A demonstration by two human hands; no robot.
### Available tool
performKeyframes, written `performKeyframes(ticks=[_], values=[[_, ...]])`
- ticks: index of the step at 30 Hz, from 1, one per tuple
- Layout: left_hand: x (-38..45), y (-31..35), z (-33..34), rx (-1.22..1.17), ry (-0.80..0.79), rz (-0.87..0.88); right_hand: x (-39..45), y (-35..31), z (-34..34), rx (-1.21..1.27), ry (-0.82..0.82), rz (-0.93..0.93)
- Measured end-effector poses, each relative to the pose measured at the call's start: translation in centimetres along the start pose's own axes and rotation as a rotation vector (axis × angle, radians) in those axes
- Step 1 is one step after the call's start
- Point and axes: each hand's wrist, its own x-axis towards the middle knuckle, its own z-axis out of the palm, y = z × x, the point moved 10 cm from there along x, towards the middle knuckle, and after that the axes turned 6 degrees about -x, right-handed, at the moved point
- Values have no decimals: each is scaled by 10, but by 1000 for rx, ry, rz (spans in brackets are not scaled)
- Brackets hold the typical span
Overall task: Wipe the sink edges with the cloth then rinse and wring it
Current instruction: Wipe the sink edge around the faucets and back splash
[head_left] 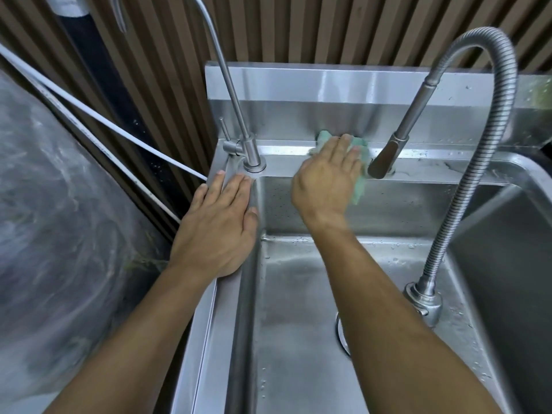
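My right hand (327, 177) presses a light green cloth (360, 186) flat against the back edge of the steel sink (286, 152), between the two taps. Most of the cloth is hidden under the palm; its corners stick out above the fingers and hang down into the basin at the right. My left hand (219, 222) lies flat, fingers apart, on the sink's left rim (230, 291), holding nothing, fingertips close to the base of the thin tap.
A thin gooseneck tap (249, 150) stands at the back left corner. A flexible coiled hose tap (388, 156) arches over from the right, its spray head close to the cloth. A second basin (513, 249) lies right. Plastic sheeting (59, 219) and white cables (104, 124) are left.
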Motion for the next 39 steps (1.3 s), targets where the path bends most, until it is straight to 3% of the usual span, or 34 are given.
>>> performKeyframes(ticks=[2, 4, 7, 11, 14, 16, 18, 21, 23, 26, 29, 32, 36, 37, 39], values=[[0, 1, 0, -1, 3, 7, -11, -34, 3, 52, 4, -119], [0, 2, 0, -2, 4, 13, -21, -62, 10, 85, -27, -350], [-1, 2, 0, -1, 4, 14, -17, -57, 6, 54, -13, -583], [-2, 1, -2, -18, -6, 3, 8, 22, -3, 46, 19, -242], [-3, 2, -2, 3, 6, 1, 3, 15, 2, 69, 25, -58], [-3, 2, -1, 18, 4, -4, -6, -27, 9, 120, -14, -131], [-3, 2, 0, 20, -7, 1, -18, -70, 17, 128, -93, -360], [-3, 1, 0, 9, -22, 0, -18, -76, 14, 90, -115, -592], [-4, 2, -2, 0, -16, 4, -9, -45, 5, 67, -64, -563], [-4, 2, -2, -19, -34, 1, 4, 17, -9, 93, 3, -277], [-4, 4, -4, -6, -18, -6, 2, 16, -6, 85, 56, -98], [-4, 3, -4, 3, -10, -13, -5, -30, 10, 113, 6, -210], [-4, 4, -3, 1, -17, -10, -12, -52, 11, 95, -58, -631], [-3, 3, -3, -3, -23, -12, -11, -43, 5, 109, -60, -655], [-3, 3, -3, -11, -24, -14, 3, -15, -19, 234, 6, -530]])
